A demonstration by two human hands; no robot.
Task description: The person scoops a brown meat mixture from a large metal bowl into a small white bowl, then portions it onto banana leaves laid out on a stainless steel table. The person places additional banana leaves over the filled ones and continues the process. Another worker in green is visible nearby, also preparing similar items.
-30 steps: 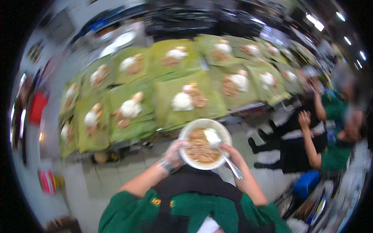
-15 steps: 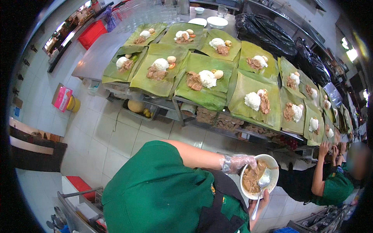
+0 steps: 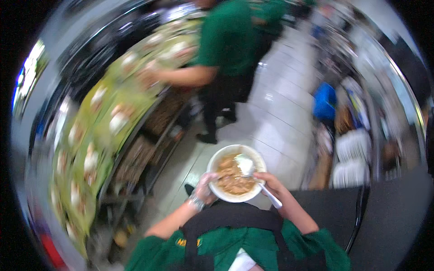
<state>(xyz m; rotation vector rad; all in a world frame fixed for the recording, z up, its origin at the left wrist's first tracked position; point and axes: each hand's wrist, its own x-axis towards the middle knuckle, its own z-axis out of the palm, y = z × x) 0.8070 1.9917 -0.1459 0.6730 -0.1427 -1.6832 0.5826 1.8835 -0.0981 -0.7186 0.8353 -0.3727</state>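
Note:
Between my two hands, in front of my apron, is a white bowl (image 3: 226,151). It contains brown meat pieces in sauce (image 3: 230,176). My left hand (image 3: 205,189), in a clear plastic glove, is closed on the bowl's left edge. On the right side, my bare right hand (image 3: 271,183) grips the rim, its thumb by a metal spoon (image 3: 245,166). The spoon's bowl rests in the food, and its handle sticks out over the rim to the lower right. The fingers under the bowl are hidden.
Left, a long table carries green banana leaves (image 3: 101,135) with portions of rice and meat, blurred. A co-worker in a green shirt (image 3: 226,40) stands ahead, reaching over it. Right are a dark counter (image 3: 389,212), stacked white items (image 3: 352,158) and a blue container (image 3: 324,101). Tiled floor (image 3: 282,108) runs between.
My view has swung right, from facing the leaf-covered table to looking along the aisle. My gloved left hand has moved from inside the bowl to its left edge. The bowl is now before my chest.

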